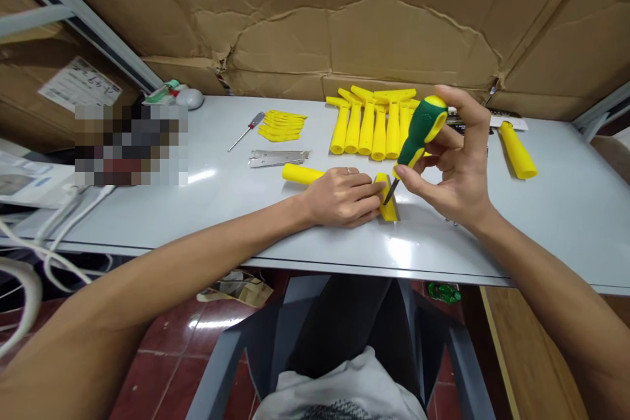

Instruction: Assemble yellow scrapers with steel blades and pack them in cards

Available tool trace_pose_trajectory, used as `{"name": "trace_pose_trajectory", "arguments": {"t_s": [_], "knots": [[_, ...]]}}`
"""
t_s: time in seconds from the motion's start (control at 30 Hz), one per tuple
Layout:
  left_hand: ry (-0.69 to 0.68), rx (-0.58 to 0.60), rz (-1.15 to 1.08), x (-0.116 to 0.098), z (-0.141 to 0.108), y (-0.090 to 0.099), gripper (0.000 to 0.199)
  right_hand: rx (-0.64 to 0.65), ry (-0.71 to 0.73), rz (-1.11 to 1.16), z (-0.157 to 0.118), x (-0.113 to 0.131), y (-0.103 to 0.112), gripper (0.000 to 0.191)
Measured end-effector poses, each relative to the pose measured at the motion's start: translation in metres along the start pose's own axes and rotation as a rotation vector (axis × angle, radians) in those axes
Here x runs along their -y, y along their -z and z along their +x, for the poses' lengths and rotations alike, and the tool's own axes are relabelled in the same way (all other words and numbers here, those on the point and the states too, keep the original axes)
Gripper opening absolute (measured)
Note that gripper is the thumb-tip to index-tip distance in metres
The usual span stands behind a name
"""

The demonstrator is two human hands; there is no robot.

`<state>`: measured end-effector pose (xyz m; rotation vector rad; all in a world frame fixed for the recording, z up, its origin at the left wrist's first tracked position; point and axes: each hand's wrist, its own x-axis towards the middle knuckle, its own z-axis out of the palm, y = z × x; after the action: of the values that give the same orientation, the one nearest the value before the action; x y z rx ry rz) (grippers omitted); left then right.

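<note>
Yellow scraper (301, 174), head view: one, lying on the worktop (566, 230), handle end left, head right; middle hidden beneath the left hand (344, 197), its fingers closed over the piece.

Screwdriver (418, 134): one, green and yellow, tilted, grasped by the fingers of the right hand (462, 170); shaft down to the scraper's head, contact at the tip hard to make out.

Handles (367, 128): yellow, in a row behind; right end screened by screwdriver and right hand, count uncertain.

Small screwdriver (256, 121): one, just beside yellow strips (283, 126), overlapping.

Metal pieces (278, 158): nearer than the strips, outlines merging.

Lone handle (518, 152): yellow, at right.

Bits (451, 222): small, shiny, partly hidden by the right wrist.

Patch (130, 144): left, pixelated, contents illegible.
</note>
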<state>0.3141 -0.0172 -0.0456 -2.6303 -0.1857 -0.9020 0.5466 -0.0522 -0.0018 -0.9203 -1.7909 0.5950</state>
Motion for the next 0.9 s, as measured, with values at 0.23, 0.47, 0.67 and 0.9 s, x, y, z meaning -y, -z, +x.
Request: {"name": "trace_pose_trajectory", "arguments": {"t_s": [0.23, 0.47, 0.67, 0.9], "knots": [[0.16, 0.25, -0.073, 0.0, 0.001, 0.002, 0.026, 0.019, -0.065, 0.071, 0.005, 0.016, 0.009, 0.069], [0.233, 0.258, -0.171, 0.0, 0.003, 0.004, 0.027, -0.087, 0.13, 0.104, 0.01, 0.009, 0.006, 0.07], [-0.02, 0.008, 0.101, 0.0, 0.0, 0.001, 0.025, -0.042, 0.437, 0.034, 0.021, -0.003, 0.0, 0.05], [-0.063, -0.005, 0.161, -0.001, -0.001, -0.001, 0.031, -0.204, 0.603, -0.011, 0.034, -0.025, 0.006, 0.067]]}}
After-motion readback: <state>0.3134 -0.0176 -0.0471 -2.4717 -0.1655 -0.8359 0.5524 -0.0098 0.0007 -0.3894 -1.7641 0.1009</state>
